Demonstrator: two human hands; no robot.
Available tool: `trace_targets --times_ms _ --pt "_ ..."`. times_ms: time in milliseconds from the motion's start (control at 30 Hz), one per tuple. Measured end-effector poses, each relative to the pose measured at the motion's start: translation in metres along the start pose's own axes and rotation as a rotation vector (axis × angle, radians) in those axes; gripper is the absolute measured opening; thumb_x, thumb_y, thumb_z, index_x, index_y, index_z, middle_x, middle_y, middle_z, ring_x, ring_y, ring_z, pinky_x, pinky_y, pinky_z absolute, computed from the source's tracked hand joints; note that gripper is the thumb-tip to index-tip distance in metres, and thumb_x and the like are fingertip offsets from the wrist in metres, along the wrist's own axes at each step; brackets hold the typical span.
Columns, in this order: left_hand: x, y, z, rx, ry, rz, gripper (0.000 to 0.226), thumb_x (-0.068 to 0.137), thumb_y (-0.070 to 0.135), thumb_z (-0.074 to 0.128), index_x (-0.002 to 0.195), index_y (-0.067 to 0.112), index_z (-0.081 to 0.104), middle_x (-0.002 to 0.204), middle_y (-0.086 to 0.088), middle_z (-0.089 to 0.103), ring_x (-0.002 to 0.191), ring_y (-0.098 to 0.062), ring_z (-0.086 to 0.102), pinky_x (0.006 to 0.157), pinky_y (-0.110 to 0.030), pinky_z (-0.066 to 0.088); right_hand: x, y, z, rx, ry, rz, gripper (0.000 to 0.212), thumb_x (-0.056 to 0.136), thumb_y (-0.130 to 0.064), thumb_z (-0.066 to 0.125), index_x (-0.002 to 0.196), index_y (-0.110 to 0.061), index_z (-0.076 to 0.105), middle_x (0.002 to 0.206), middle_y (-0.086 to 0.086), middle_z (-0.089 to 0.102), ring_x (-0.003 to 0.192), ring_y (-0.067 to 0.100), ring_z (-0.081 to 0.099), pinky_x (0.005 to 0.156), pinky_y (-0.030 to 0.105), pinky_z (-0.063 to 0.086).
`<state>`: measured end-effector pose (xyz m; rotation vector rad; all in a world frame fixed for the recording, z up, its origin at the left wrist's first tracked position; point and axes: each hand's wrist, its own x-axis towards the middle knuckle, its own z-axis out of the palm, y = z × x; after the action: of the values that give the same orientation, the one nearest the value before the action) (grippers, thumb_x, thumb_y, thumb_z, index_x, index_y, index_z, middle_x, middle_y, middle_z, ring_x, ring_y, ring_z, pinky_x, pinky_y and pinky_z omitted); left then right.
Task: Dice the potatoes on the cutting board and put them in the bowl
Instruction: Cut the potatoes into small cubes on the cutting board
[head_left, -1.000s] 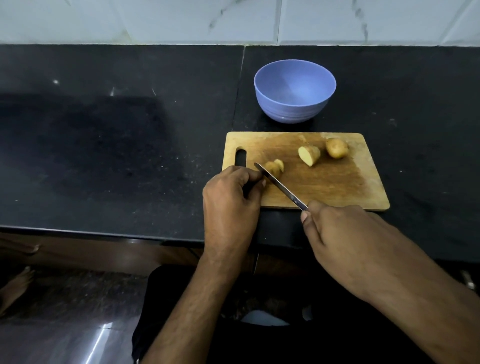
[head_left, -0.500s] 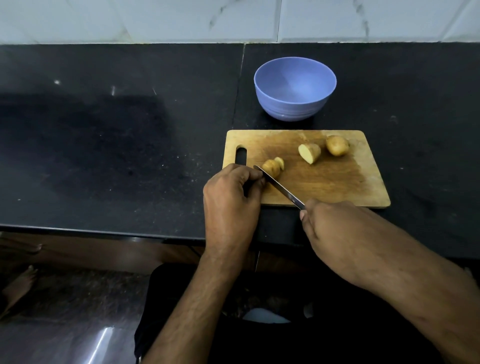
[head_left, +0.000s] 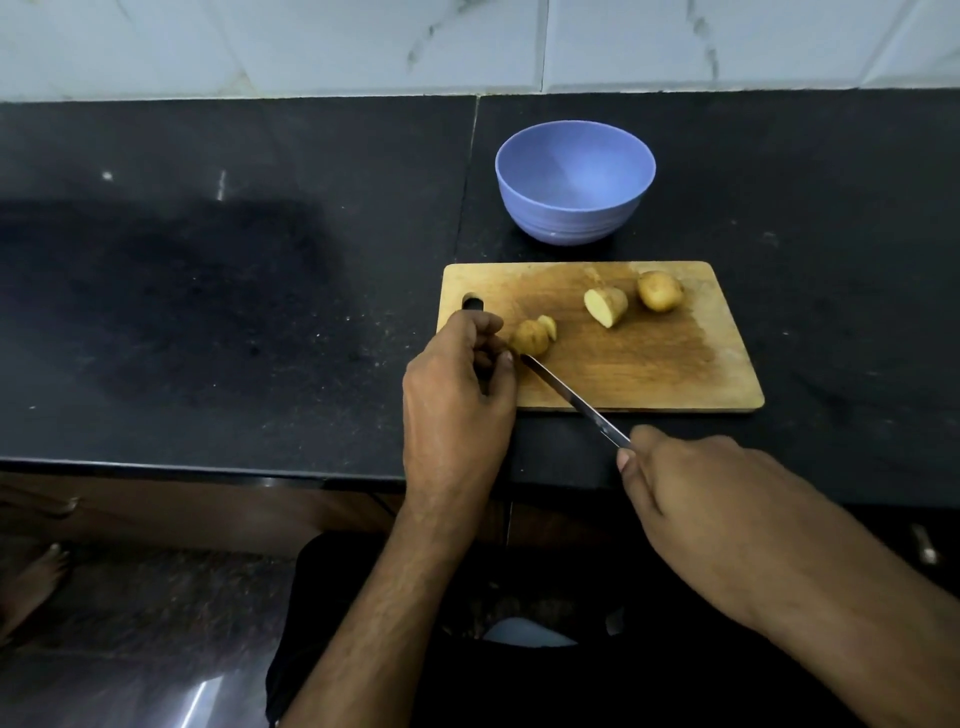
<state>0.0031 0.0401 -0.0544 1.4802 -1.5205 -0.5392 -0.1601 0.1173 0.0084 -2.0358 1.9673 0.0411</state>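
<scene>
A wooden cutting board (head_left: 649, 364) lies on the black counter. At its left end my left hand (head_left: 457, 389) holds a potato piece (head_left: 530, 338) with curled fingertips; a thin slice (head_left: 548, 327) leans against that piece. My right hand (head_left: 691, 483) grips the handle of a knife (head_left: 571, 397), whose blade tip lies just in front of the held piece. A halved potato (head_left: 605, 306) and a whole small potato (head_left: 660, 291) sit at the board's far side. The blue bowl (head_left: 574, 182) stands behind the board, with nothing visible inside.
The black counter (head_left: 234, 312) stretches wide to the left, with a white tiled wall (head_left: 467, 47) behind. The counter's front edge runs just below my hands. A bare foot (head_left: 31, 582) shows on the floor at the lower left.
The knife has drawn back toward me, its tip now clear of the potato piece. My left hand's fingers have loosened slightly around the piece.
</scene>
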Motion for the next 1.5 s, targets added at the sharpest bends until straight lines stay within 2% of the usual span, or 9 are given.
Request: trace_targets --times_ms 133,367,533,700,967,1100,1233,1367,1500 --pt "0.001 -0.002 0.000 0.025 0.009 0.019 0.029 0.085 0.013 0.077 0.111 0.018 0.067 0.096 0.011 0.066 0.088 0.000 0.062 0.078 -0.004 0.043 0.007 -0.002 0.006 0.022 0.029 0.006 0.026 0.104 -0.045 0.020 0.087 -0.033 0.034 0.069 -0.007 0.052 0.057 0.006 0.050 0.050 0.024 0.036" --pt "-0.002 -0.007 -0.003 0.047 0.020 0.039 0.022 0.085 0.010 0.074 0.104 0.021 0.070 0.097 0.014 0.068 0.095 -0.005 0.062 0.080 -0.002 0.039 0.018 0.000 0.013 0.045 0.085 0.008 0.031 0.104 -0.046 0.022 0.100 -0.031 0.049 0.069 -0.009 0.054 0.059 0.005 0.054 0.051 0.024 0.038" --pt "-0.003 -0.007 -0.005 -0.079 0.030 -0.025 0.023 0.085 0.007 0.077 0.097 0.025 0.071 0.088 0.015 0.070 0.091 -0.005 0.065 0.079 -0.008 0.046 0.005 -0.001 0.009 0.056 0.067 0.007 0.030 0.104 -0.045 0.021 0.089 -0.031 0.042 0.067 -0.007 0.053 0.058 0.006 0.053 0.049 0.021 0.034" --pt "-0.003 -0.008 -0.006 -0.053 0.044 -0.045 0.019 0.082 0.017 0.082 0.088 0.032 0.073 0.083 0.015 0.070 0.088 -0.006 0.065 0.075 -0.010 0.045 -0.004 -0.005 0.001 0.045 0.035 0.015 0.032 0.104 -0.047 0.020 0.079 -0.032 0.034 0.067 -0.007 0.053 0.057 0.005 0.051 0.048 0.020 0.029" --pt "-0.002 -0.010 -0.005 -0.028 0.040 -0.035 0.013 0.084 0.017 0.080 0.091 0.027 0.078 0.089 0.017 0.071 0.093 -0.008 0.065 0.083 -0.031 0.054 0.006 -0.011 0.003 0.062 0.094 -0.046 0.027 0.104 -0.046 0.022 0.087 -0.034 0.038 0.067 -0.007 0.053 0.056 0.005 0.053 0.049 0.021 0.033" --pt "0.000 -0.010 -0.006 -0.009 0.023 -0.039 0.012 0.086 0.017 0.079 0.093 0.027 0.078 0.089 0.016 0.071 0.093 -0.007 0.065 0.083 -0.032 0.055 0.007 -0.012 0.004 0.063 0.082 -0.043 0.027 0.104 -0.045 0.023 0.088 -0.033 0.040 0.067 -0.007 0.055 0.057 0.006 0.054 0.052 0.023 0.040" --pt "0.001 -0.010 -0.007 0.013 0.017 -0.034 0.013 0.086 0.016 0.078 0.092 0.027 0.078 0.090 0.017 0.071 0.093 -0.005 0.064 0.083 -0.026 0.054 0.018 -0.015 0.011 0.088 0.052 -0.043 0.030 0.104 -0.045 0.026 0.092 -0.032 0.049 0.070 -0.007 0.057 0.061 0.007 0.058 0.058 0.030 0.051" --pt "-0.001 -0.007 -0.005 0.024 0.033 -0.031 0.013 0.086 0.015 0.077 0.087 0.028 0.074 0.084 0.018 0.068 0.090 -0.004 0.062 0.077 -0.017 0.048 0.021 -0.009 0.006 0.166 -0.072 -0.034 0.033 0.104 -0.044 0.030 0.083 -0.029 0.050 0.070 -0.006 0.059 0.059 0.008 0.057 0.052 0.024 0.039" --pt "-0.003 -0.005 -0.004 0.012 0.048 -0.032 0.015 0.088 0.015 0.076 0.086 0.029 0.072 0.082 0.018 0.068 0.088 -0.005 0.062 0.076 -0.018 0.047 0.005 0.001 -0.008 0.107 -0.097 -0.029 0.037 0.104 -0.044 0.028 0.074 -0.028 0.041 0.070 -0.005 0.056 0.058 0.006 0.053 0.049 0.021 0.030"
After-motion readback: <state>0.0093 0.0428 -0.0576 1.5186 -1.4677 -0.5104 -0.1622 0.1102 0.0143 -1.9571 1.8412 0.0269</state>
